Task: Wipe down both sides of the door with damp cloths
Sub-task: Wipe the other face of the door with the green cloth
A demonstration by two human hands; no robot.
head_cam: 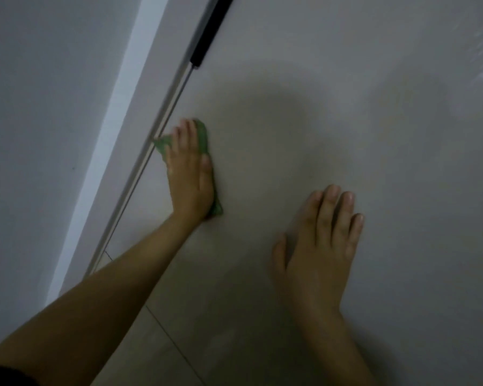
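Green cloth (204, 140) is pressed flat against the pale door (332, 121) by the left hand (190, 174), whose fingers are laid out straight over it with the thumb alongside; nothing is curled round the fabric. The cloth is bunched into a long, narrow shape beneath the palm, its long axis lying roughly along the line of the hand, one end showing past the fingertips and the other by the heel of the hand near the wrist. A corner of it is seen just beside the metal strip (151, 151) at the door's left edge.

Well to the right, the right hand (321, 246) is placed flat on the same door surface, its fingers straight and slightly spread, the thumb held apart; no cloth can be seen under it. Both forearms are bare.

Along the upper part of the door edge a black bar (207, 34) is seen. Beyond it lie a white frame (115, 129) and a grey wall (39, 107). Faint streaks are visible at the door's upper right.
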